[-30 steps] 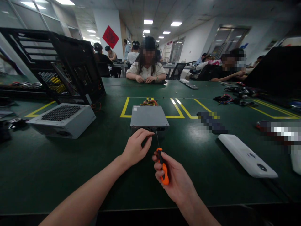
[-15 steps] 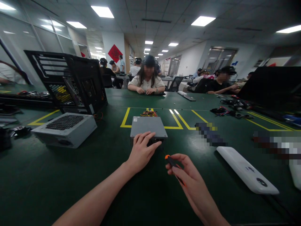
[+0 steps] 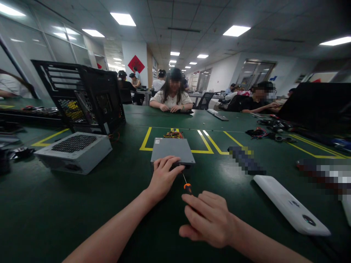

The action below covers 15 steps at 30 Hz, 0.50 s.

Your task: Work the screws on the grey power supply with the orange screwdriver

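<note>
A grey computer power supply [image 3: 172, 149] lies on the green table in front of me, its bundle of coloured cables [image 3: 174, 134] at the far side. My left hand [image 3: 163, 179] grips its near edge, fingers over the top and thumb at the near face. My right hand [image 3: 207, 218] holds a screwdriver [image 3: 188, 188] with an orange and black handle; most of the handle is hidden by the fingers. The thin shaft points up at the near face, close to my left thumb. Whether the tip touches a screw, I cannot tell.
On the left sit a second power supply [image 3: 75, 151] and an open black computer case [image 3: 82, 96]. To the right are a white device [image 3: 290, 204] and a blurred dark object [image 3: 246, 160]. A person [image 3: 171, 95] sits across the table. Cables [image 3: 263, 131] lie far right.
My right hand has moved left and turned over, palm down, bringing the screwdriver's shaft up to the power supply's near face. My left hand stays on the power supply.
</note>
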Each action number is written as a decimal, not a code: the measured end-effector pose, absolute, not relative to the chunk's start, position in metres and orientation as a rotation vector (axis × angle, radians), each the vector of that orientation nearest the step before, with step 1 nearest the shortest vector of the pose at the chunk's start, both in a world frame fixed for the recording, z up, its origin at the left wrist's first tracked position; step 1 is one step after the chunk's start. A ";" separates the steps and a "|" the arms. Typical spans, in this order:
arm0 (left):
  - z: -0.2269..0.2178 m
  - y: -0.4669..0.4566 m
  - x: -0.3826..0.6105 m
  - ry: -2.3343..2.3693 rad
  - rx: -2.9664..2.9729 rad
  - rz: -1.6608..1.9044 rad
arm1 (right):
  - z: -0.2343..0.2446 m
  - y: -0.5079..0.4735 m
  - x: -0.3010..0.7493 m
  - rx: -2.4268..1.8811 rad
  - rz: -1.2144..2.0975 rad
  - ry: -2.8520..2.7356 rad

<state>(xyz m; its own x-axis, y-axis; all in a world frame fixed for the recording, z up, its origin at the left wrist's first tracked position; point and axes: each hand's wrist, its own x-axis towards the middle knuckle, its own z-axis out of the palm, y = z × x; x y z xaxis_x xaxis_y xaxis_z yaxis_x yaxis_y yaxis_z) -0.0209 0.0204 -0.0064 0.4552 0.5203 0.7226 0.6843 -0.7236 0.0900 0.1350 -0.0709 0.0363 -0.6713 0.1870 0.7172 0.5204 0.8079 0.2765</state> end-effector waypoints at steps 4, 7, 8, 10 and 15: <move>-0.006 0.024 -0.023 -1.054 -2.508 -1.110 | 0.014 -0.055 0.143 -0.363 -0.665 -2.237; -0.005 0.024 -0.025 -1.038 -2.540 -1.059 | 0.001 -0.056 0.148 -0.442 -0.635 -2.194; -0.004 0.024 -0.026 -1.034 -2.557 -1.036 | 0.000 -0.057 0.149 -0.468 -0.626 -2.181; -0.002 0.024 -0.027 -1.040 -2.571 -1.012 | 0.001 -0.061 0.151 -0.529 -0.606 -2.178; -0.001 0.022 -0.028 -1.055 -2.537 -0.994 | 0.014 -0.064 0.148 -0.564 -0.504 -2.237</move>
<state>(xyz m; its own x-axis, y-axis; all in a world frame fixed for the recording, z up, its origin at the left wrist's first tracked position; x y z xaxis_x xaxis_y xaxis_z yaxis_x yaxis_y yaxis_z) -0.0279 0.0223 -0.0008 0.5137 0.5452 0.6624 0.6934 -0.7186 0.0538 0.1485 -0.0640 0.0140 -0.6132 0.2369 0.7536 0.5369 0.8247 0.1777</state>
